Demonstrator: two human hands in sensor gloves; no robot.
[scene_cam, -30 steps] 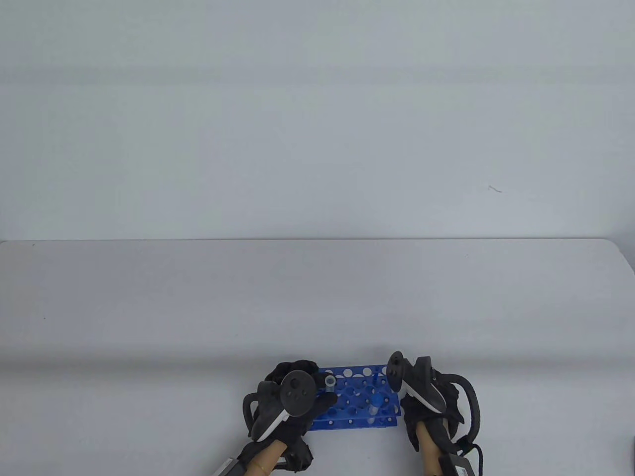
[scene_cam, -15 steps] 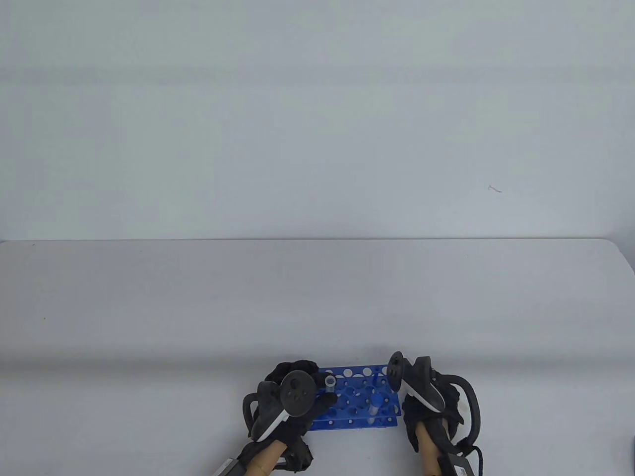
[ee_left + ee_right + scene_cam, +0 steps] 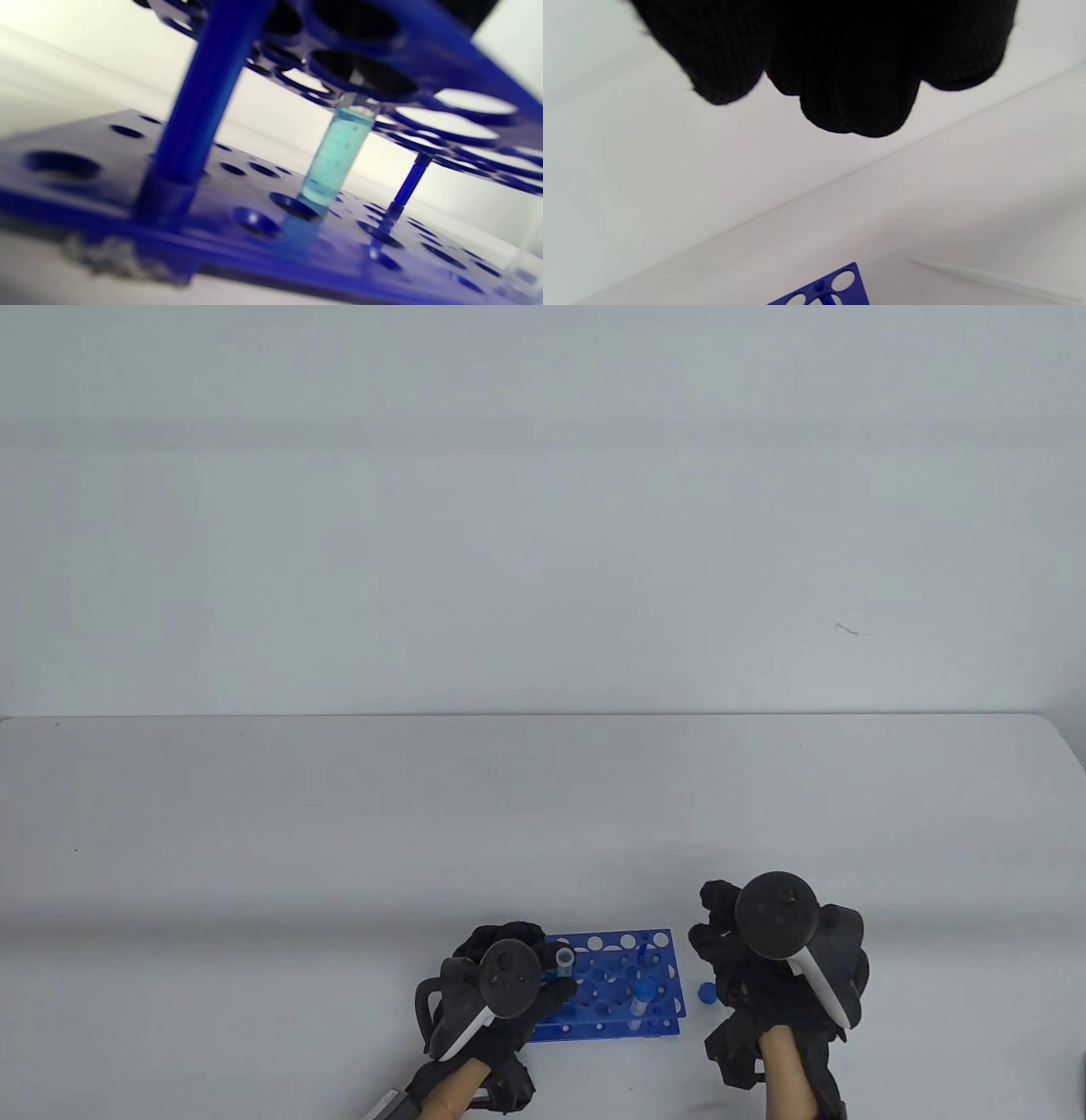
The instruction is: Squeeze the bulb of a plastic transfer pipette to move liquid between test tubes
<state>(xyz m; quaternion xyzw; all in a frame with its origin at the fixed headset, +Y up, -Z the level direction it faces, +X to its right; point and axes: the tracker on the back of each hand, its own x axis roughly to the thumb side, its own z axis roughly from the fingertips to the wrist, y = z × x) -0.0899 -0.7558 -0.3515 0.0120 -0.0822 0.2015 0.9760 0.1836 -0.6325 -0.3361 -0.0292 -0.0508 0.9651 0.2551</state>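
Note:
A blue test tube rack [image 3: 612, 984] stands near the table's front edge. My left hand [image 3: 509, 984] lies over its left end, thumb and fingers curled about an open test tube [image 3: 564, 958] standing in the rack. In the left wrist view this tube [image 3: 335, 163] holds teal liquid. A second tube with a blue cap [image 3: 644, 989] stands at the rack's right. My right hand [image 3: 747, 950] hovers right of the rack, fingers [image 3: 848, 72] loosely curled and holding nothing. A clear pipette [image 3: 988, 277] lies on the table beyond the rack's corner [image 3: 825, 290].
A loose blue cap [image 3: 705, 991] lies on the table between the rack and my right hand. The grey table [image 3: 543, 814] stretches far back to a pale wall. The rack's blue pillar [image 3: 203, 97] fills the left wrist view's foreground.
My right hand has left the rack's right end, moving right and turning palm down. A blue cap now shows on the table beside the rack. The left hand has not moved.

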